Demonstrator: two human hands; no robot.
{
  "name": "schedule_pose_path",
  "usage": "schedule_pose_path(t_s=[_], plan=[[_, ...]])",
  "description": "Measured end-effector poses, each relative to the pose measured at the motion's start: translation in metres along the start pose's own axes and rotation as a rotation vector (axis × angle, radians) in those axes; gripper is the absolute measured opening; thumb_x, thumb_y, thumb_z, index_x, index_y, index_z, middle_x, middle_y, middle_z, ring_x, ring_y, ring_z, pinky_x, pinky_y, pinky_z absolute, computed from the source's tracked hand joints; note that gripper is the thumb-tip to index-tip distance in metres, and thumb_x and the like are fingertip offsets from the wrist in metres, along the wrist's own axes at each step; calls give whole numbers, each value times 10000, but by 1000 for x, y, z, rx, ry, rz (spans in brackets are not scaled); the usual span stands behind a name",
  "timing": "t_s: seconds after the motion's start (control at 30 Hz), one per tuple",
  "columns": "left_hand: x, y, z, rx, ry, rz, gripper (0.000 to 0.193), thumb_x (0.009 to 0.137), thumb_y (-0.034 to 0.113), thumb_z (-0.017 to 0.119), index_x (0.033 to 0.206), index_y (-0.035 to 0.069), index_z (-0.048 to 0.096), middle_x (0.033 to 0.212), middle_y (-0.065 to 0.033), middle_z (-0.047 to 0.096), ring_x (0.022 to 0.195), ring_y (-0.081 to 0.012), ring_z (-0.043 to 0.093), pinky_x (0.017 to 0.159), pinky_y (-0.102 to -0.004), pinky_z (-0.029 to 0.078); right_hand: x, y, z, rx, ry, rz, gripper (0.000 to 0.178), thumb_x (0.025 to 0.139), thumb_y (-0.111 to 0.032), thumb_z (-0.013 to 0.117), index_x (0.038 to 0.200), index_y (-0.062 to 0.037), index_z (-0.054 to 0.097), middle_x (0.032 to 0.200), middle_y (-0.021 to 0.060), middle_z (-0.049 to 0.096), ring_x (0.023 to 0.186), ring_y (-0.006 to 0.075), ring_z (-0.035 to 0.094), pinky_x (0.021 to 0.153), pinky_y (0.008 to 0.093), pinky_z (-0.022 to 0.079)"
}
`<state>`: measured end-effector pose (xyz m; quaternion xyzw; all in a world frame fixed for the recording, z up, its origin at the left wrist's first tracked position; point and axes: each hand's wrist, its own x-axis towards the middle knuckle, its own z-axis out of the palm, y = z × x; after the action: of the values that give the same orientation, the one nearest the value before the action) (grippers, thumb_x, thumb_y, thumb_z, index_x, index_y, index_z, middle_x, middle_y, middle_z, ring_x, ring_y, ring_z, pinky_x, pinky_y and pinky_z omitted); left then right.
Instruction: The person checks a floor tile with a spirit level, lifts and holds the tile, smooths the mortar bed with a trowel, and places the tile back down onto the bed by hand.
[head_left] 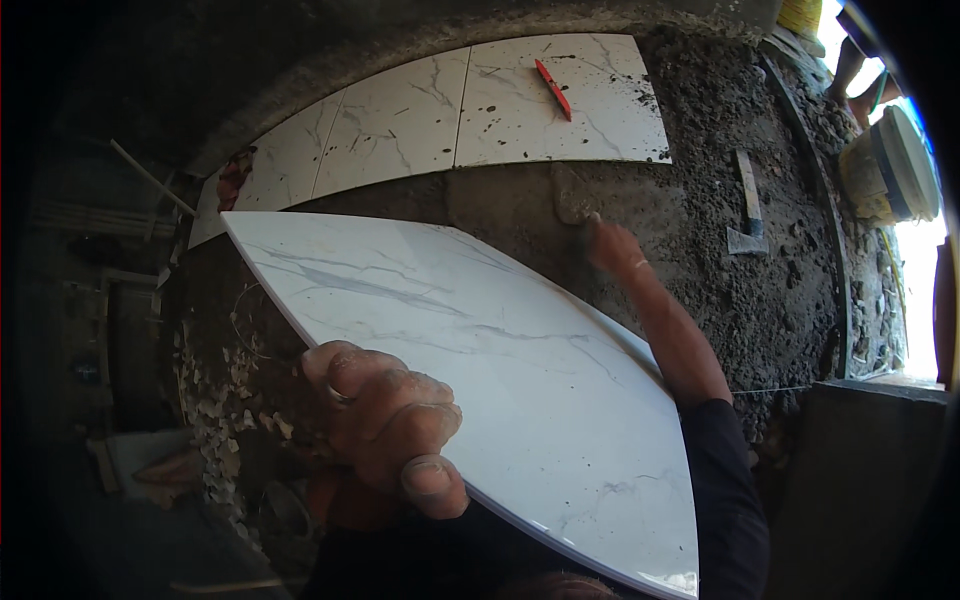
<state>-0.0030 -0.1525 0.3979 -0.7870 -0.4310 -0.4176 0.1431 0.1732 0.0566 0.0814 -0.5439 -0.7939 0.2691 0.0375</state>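
Note:
A large white floor tile point(520, 370) with grey veins is held up tilted, close in front of me. My left hand point(385, 415), with a ring on one finger, is closed round its near left edge. Beyond the tile my right arm reaches out over the grey mortar bed point(500, 205). My right hand point(615, 247) is closed there on what looks like a trowel point(572, 195), its flat blade coated in mortar and lying on the bed. The handle is hidden in my fingers. Just past the blade lies a row of laid marbled tiles point(395, 125).
A red pencil-like tool point(553, 90) lies on the farthest right laid tile, among mortar specks. On the rough mortar at right rests a hatchet-shaped hammer point(748, 205). A bucket point(890, 165) stands at the far right, near another person's legs point(850, 80). A dark block point(870, 470) stands at lower right.

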Motion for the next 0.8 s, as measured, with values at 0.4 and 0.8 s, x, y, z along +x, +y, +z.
schedule_pose_path(t_s=[0.4,0.8], plan=[[-4,-2,3,7,103,48,395,880,323,289,535,163,399,454,30,379,505,-136,349,692,-337,318,12,-31,-14,-121,-62,-94,433,898,-102,437,1323,-25,478,968,235,673,912,373,676,762,460,549],[2,-1,0,15,35,69,400,896,323,288,570,147,440,463,15,420,487,-132,372,695,-348,330,36,-43,-6,-262,-148,-291,508,886,-99,456,1380,-217,481,1031,166,681,947,351,675,785,438,559]])
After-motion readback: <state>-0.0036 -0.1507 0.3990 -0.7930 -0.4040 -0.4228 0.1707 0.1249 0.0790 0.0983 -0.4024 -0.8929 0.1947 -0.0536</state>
